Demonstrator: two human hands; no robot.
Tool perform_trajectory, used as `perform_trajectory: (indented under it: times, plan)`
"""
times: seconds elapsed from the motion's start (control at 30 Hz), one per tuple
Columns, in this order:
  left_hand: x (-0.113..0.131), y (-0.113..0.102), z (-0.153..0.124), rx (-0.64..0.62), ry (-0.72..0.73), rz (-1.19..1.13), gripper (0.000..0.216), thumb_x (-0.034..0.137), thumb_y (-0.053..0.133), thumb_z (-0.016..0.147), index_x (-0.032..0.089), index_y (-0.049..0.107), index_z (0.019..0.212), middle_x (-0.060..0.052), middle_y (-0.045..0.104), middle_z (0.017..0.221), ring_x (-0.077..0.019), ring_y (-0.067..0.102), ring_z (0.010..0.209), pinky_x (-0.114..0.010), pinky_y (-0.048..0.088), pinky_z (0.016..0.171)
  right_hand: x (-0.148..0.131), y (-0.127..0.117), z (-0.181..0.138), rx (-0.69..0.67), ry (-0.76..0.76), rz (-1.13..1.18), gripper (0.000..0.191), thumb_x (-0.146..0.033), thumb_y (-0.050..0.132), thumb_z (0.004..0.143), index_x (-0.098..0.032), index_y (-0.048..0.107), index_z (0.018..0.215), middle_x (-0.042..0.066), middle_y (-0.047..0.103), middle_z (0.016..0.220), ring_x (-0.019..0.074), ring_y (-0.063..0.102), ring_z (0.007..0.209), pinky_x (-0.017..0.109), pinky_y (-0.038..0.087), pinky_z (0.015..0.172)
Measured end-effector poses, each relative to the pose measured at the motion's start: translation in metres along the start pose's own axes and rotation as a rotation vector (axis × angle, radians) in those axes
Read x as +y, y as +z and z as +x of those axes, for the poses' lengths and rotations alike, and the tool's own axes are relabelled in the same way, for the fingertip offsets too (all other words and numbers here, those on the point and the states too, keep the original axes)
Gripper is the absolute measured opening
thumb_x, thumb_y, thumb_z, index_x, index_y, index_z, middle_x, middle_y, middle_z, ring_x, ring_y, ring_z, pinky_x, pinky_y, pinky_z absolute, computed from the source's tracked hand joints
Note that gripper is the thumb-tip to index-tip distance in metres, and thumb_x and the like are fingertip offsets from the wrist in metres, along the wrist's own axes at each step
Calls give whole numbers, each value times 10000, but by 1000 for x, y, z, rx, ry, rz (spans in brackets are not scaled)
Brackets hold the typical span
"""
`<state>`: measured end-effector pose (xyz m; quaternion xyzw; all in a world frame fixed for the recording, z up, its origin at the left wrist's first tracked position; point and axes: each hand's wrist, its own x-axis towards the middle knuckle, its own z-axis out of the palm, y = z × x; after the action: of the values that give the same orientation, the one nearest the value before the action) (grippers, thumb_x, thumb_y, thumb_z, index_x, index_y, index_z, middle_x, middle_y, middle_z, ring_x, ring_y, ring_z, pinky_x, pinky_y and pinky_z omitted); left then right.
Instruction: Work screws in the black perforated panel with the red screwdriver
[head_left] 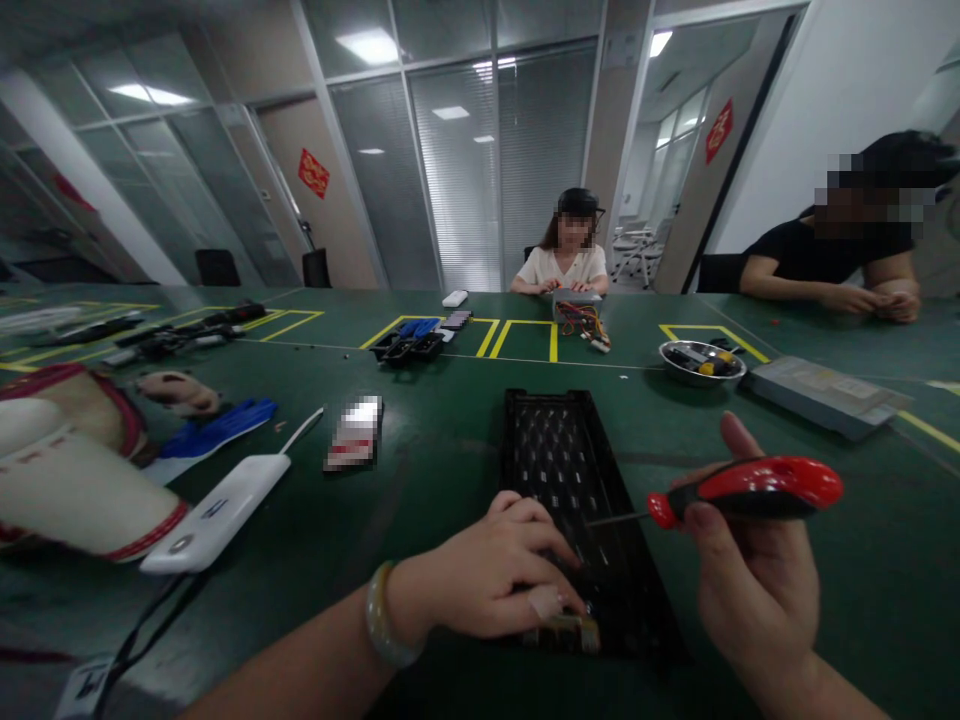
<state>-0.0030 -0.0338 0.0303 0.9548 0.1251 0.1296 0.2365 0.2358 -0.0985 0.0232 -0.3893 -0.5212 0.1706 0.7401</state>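
Note:
My right hand [757, 570] grips a red and black screwdriver [765, 490], its thin shaft pointing left over a black panel [551, 440]. This long panel has raised edges and rows of small slots, and it lies on the green table in front of me. Across its near left side rests my left hand [517, 570], fingers apart and curved down into the panel. A bracelet circles that wrist. Just below those fingertips is a small yellowish part [566, 633], partly hidden by the hand; I cannot make out its kind.
To the left lie a phone [356, 435], a white power bank [217, 515] with cables, a blue glove [217, 428] and a cream bag [67, 480]. A metal bowl [703, 372] of parts and a grey metal case [829, 397] stand right. Two people sit opposite.

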Motion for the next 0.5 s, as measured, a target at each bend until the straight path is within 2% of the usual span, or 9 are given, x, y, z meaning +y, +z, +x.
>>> perform_trajectory:
  times: [0.07, 0.13, 0.27, 0.37, 0.5]
  plan:
    - [3, -3, 0, 0, -23, -5, 286, 340, 496, 1007, 336, 752, 1133, 19, 714, 1232, -221, 548, 1148, -423, 284, 1025, 3, -1, 1, -8, 0, -58, 608, -266, 724, 931, -295, 502, 1497, 15, 679, 1024, 110, 646, 852, 207, 561, 812]
    - [4, -5, -1, 52, -49, -6, 284, 300, 487, 1010, 320, 758, 1092, 26, 727, 1200, -217, 547, 1153, -426, 272, 1028, 5, -1, 1, -34, -12, -115, 646, -289, 722, 932, -306, 465, 1524, 20, 675, 998, 142, 647, 854, 279, 567, 829]
    - [-2, -3, -4, 319, -153, -10, 359, 256, 400, 1041, 291, 752, 977, 27, 742, 1095, -201, 572, 1109, -436, 273, 1008, 9, 1, 1, -91, -39, -172, 652, -336, 707, 938, -330, 445, 1534, 60, 673, 1051, 219, 657, 886, 423, 583, 848]
    - [-7, 2, -5, 532, -258, -19, 410, 249, 339, 1061, 266, 731, 941, 19, 747, 1032, -191, 596, 1054, -435, 295, 991, 8, 2, -1, -148, -12, -154, 702, -333, 708, 938, -338, 390, 1563, 69, 679, 1068, 240, 670, 904, 451, 600, 842]
    - [-7, 4, -2, 614, -349, -22, 403, 250, 330, 1067, 264, 721, 970, 18, 739, 1021, -188, 597, 1045, -425, 307, 978, 6, 3, -4, -211, 38, -166, 724, -333, 717, 937, -328, 370, 1573, 52, 694, 1032, 233, 679, 903, 463, 591, 883]
